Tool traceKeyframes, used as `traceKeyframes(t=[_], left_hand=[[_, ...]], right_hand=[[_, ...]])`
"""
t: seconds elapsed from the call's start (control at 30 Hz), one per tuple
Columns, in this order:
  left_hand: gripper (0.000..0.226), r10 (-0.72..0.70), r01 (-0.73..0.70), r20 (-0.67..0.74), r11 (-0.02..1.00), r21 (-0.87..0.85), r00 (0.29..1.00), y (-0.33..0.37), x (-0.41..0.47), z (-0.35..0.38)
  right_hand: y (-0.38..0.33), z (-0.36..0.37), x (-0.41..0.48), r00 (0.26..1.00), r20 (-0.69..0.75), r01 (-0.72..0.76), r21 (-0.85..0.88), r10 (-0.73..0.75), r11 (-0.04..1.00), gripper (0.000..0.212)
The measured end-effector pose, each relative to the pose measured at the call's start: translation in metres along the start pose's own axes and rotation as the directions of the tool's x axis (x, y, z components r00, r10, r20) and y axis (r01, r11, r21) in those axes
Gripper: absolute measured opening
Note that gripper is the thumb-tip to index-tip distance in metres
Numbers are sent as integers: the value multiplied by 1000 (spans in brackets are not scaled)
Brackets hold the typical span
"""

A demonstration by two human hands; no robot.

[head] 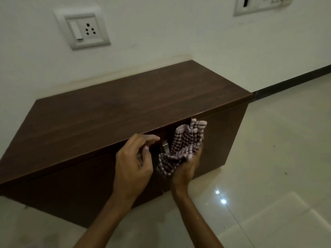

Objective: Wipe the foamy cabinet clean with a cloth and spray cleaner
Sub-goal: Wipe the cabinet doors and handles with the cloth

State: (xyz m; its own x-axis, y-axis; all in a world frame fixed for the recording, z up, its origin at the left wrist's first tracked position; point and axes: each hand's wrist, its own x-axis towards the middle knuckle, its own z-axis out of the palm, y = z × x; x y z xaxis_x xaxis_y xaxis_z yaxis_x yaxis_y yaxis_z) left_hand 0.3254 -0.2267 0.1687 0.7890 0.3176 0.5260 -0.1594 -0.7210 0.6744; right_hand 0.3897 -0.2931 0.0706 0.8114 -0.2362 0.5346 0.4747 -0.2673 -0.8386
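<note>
A low dark-brown wooden cabinet (pixel 125 104) stands against the white wall, and I see no foam on its top. My right hand (pixel 188 165) grips a bunched checkered cloth (pixel 180 145) in front of the cabinet's two doors, near their metal handles (pixel 165 146). My left hand (pixel 133 161) hovers just left of the cloth at the top edge of the left door, fingers curled and apart, holding nothing. No spray bottle is in view.
A white wall socket with a switch (pixel 83 29) sits above the cabinet's left part; another switch plate (pixel 263 4) is at the top right. Glossy light floor tiles (pixel 277 158) extend to the right and front, and a dark skirting strip (pixel 293 79) runs along the wall.
</note>
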Motion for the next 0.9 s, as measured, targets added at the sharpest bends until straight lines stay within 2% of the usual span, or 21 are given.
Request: traceKeyframes(t=[0.03,0.07,0.13,0.17,0.23,0.37,0.5,0.6,0.77,0.83,0.9], left_hand=[[29,-116,115,-27,992,-52,993,2,-6,3],[28,-246,243,-14,965,-98,969,2,-10,7],[27,-464,472,84,867,-158,882,-2,-14,16],[28,-534,549,126,814,-191,836,-5,-15,19],[31,-606,630,176,732,-259,776,-10,-13,23],[31,-614,661,244,699,-275,751,-11,-12,28],[38,-645,718,316,614,-328,696,-10,-9,30],[33,-653,751,372,554,-359,660,-8,-7,33],[34,-638,744,385,540,-394,667,-4,-7,39],[33,-647,746,373,550,-376,665,-7,-8,39],[33,-654,750,369,561,-350,661,-10,-9,40]], right_hand=[[5,-1,4,999,-4,49,193,-49,980,43],[9,-3,8,991,50,110,274,-128,956,46],[20,1,13,957,150,227,141,-247,964,50],[25,5,10,946,169,270,63,-277,961,52],[33,7,1,935,173,310,19,-309,950,55],[48,8,4,908,160,397,-37,-387,917,56],[61,5,11,822,193,561,-110,-536,820,55],[71,1,11,783,208,613,-101,-586,784,55],[88,-4,0,734,309,652,-75,-604,754,43],[101,-10,-7,699,388,689,-143,-601,710,57],[115,-17,-14,665,540,695,-195,-516,692,87]])
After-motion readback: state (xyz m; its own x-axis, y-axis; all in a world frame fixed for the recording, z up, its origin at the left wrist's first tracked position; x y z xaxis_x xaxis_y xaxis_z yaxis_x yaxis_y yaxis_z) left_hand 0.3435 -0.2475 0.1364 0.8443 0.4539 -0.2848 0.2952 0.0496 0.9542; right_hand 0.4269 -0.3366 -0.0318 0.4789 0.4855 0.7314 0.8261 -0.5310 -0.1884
